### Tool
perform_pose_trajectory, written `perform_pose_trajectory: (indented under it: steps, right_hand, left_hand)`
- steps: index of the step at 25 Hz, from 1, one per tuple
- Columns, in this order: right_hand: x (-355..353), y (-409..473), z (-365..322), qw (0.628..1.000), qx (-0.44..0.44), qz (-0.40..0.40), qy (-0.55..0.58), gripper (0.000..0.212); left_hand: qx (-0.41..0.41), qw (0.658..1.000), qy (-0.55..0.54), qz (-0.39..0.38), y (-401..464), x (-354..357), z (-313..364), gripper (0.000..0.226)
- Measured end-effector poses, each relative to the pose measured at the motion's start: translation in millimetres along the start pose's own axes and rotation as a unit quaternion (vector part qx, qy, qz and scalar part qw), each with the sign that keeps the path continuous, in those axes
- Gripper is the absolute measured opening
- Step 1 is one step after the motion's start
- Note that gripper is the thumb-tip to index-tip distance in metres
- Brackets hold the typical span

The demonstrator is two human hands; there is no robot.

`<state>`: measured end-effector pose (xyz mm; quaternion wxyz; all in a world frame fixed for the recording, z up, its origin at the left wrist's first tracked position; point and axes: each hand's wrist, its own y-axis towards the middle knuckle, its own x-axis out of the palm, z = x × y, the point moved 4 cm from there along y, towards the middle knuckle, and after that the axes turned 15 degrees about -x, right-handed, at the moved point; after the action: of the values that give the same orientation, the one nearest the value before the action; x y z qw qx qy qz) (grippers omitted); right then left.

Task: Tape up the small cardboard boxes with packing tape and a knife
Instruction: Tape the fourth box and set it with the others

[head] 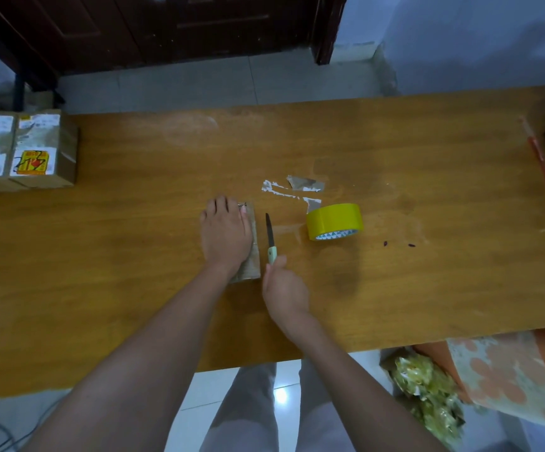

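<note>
while the left hand lies flat, fingers straight, on the small cardboard box mid-table, the right hand grips the knife just beside it; the tape roll stands near, toward the right edge.

The light is dim and bluish, leaving the room flat and slightly murky. A soft shadow lies on the wooden table, and a bright glare spot marks the floor tile. The wide lens bows the table's edges, and detail is soft throughout.
</note>
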<state>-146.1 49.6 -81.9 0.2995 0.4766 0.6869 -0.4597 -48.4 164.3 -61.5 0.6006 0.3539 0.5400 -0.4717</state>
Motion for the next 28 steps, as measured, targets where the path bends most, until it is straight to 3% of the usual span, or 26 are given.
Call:
perform_pose_trajectory:
  steps: [7,18,21,24,28]
  right_hand:
    - [-0.2,0.8,7.6,0.999,-0.03,-0.01,-0.021,0.029]
    - [8.1,-14.3,-2.7,0.999,0.011,-0.022,0.022,0.027]
    - [-4.9,-19.4,-5.3,0.996,0.035,0.03,0.078,0.027]
    - [-31.8,0.0,-13.5,0.99,0.001,0.101,0.1,0.029]
    - [-55.1,56.5,-21.0,0.989,-0.014,0.126,0.073,0.03]
  left_hand:
    - [0.003,1.0,0.0,0.004,-0.5,0.9,-0.1,0.037]
    - [0.002,1.0,-0.016,0.003,0.6,1.5,0.3,0.033]
    - [0.01,0.995,-0.103,-0.006,7.2,0.3,-12.6,0.029]
    - [0.0,0.968,-0.251,-0.016,13.9,-3.5,-35.4,0.028]
    - [-0.011,0.956,-0.293,-0.02,13.3,-3.7,-41.1,0.028]
